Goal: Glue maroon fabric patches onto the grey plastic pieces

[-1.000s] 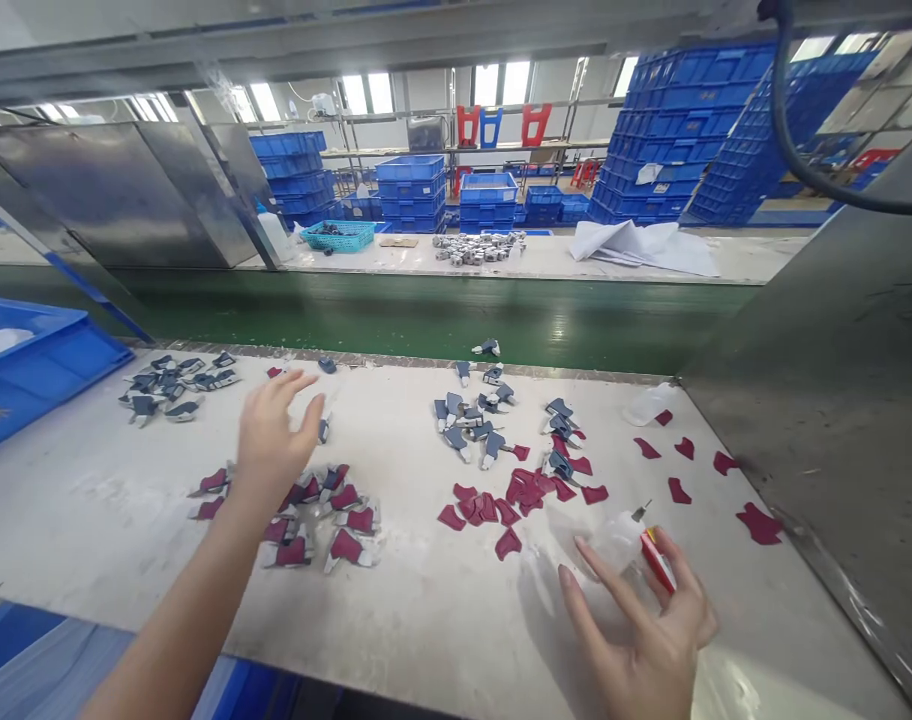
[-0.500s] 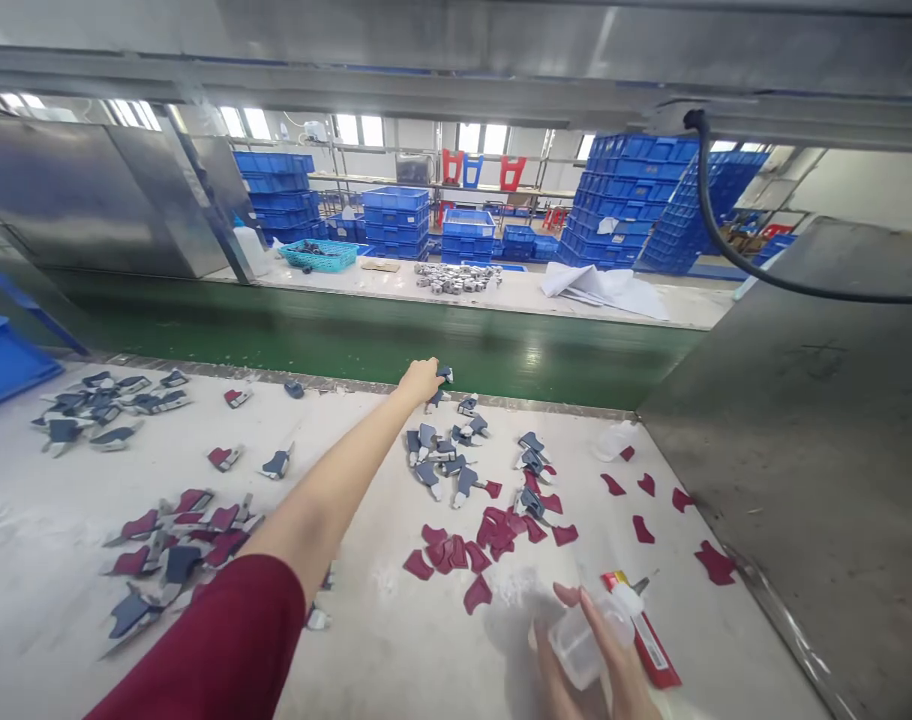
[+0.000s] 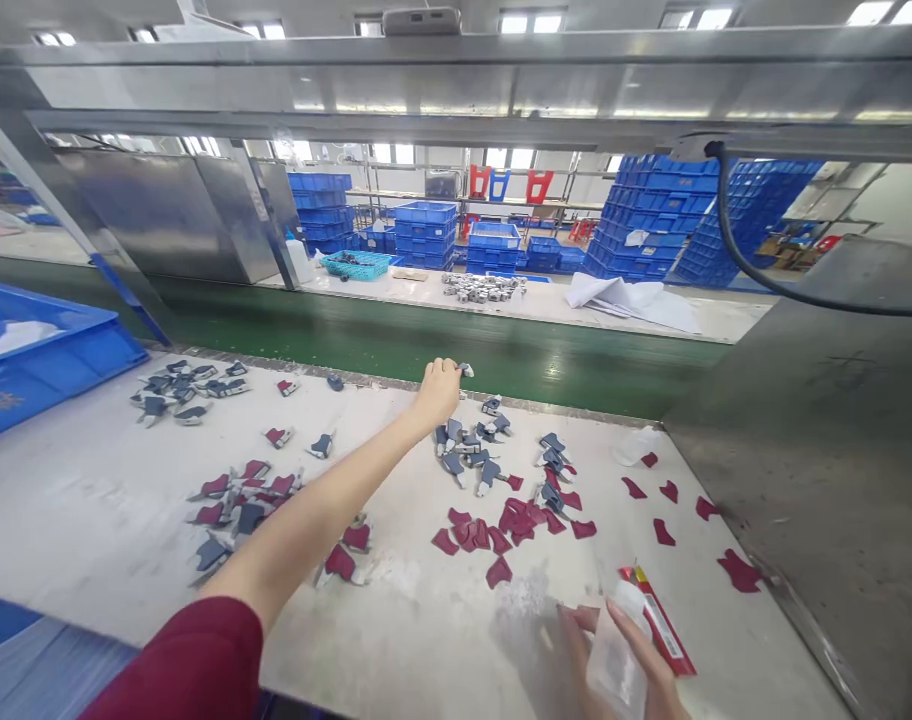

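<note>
My left hand (image 3: 439, 388) stretches out to the far edge of the worktable (image 3: 396, 620), its fingers closed on a small grey-blue and white part (image 3: 466, 370). Just below it lies a cluster of grey-blue parts (image 3: 471, 455). At the lower right, my right hand (image 3: 655, 670) is wrapped round a translucent plastic bottle (image 3: 617, 665), tilted. A red and yellow tube packet (image 3: 667, 625) lies beside that hand. Loose maroon pieces (image 3: 516, 520) are spread between both hands. Under my left forearm, partly hidden, sit maroon-faced parts (image 3: 342, 562).
A blue crate (image 3: 58, 365) stands at the left edge, near another group of grey-blue parts (image 3: 178, 385). Beyond the table runs a green belt (image 3: 336, 335). A metal panel (image 3: 816, 430) closes the right side; a black cable (image 3: 733, 250) hangs above.
The view has swung slightly left and up, showing more of the blue crate. My left hand stays at the far edge with the part. The bottle in my right hand has turned more upright.
</note>
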Demonstrator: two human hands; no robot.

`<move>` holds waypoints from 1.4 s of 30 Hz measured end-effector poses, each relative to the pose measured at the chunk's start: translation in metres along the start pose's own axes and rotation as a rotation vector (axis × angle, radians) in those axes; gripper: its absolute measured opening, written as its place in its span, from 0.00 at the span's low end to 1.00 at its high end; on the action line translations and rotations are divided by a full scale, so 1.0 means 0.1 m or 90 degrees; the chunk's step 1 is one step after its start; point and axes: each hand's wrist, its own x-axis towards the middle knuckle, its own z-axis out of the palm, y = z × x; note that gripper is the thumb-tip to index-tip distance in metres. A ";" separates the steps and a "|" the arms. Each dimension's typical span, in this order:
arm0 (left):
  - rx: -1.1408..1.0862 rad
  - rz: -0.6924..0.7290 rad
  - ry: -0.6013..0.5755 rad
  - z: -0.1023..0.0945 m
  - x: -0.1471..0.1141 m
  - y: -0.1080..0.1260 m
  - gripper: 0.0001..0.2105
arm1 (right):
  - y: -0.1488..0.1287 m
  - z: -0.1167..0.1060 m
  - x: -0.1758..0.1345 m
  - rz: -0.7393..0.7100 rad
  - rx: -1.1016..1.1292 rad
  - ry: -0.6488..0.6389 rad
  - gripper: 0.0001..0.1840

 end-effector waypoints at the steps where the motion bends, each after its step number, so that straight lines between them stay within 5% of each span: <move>1: -0.015 0.007 -0.002 -0.10 -0.20 0.04 0.12 | 0.02 -0.02 -0.02 0.020 0.009 -0.001 0.17; 6: -0.110 0.009 -0.061 -0.39 -1.39 0.15 0.17 | 0.18 -0.09 -0.13 0.145 0.013 0.033 0.26; 10: -0.275 -0.073 -0.137 -0.24 -2.15 0.11 0.19 | 0.26 -0.13 -0.10 0.101 0.067 0.053 0.24; 14: -0.376 -0.148 -0.142 -0.03 -2.52 0.10 0.21 | 0.16 -0.15 -0.07 0.030 0.051 -0.017 0.19; 23: -0.381 -0.032 -0.130 0.05 -2.61 0.00 0.06 | -0.38 0.12 -0.21 0.061 0.156 -0.163 0.10; 30: -0.404 -0.055 -0.127 0.07 -2.61 0.01 0.06 | -0.33 0.15 -0.21 -0.022 0.147 -0.222 0.05; 42: -0.404 -0.048 -0.131 0.08 -2.63 -0.01 0.05 | -0.31 0.17 -0.20 -0.023 0.156 -0.237 0.05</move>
